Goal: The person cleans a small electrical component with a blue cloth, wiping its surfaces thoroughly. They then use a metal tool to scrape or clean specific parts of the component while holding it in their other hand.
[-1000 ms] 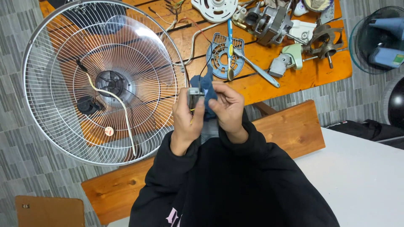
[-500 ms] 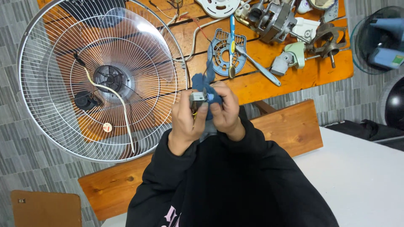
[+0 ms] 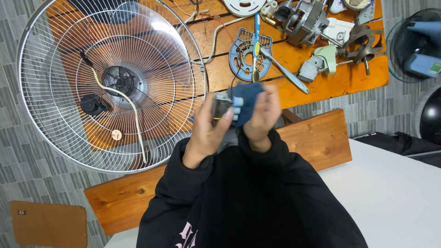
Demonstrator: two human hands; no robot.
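Hands meet at chest height: left hand (image 3: 212,131) is closed on a small metal part (image 3: 222,106), right hand (image 3: 262,115) pinches a blue cloth (image 3: 246,101) against it (rigid, probably dense, best gripped by its sides).

fan guard (image 3: 69,82) crowding left, bare wood right

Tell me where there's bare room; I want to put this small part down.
Freest is the white surface at lower right, beside the wooden bench. The bench end right of the right hand is bare too. The orange table is crowded: wire fan guard, motor, blue plate.
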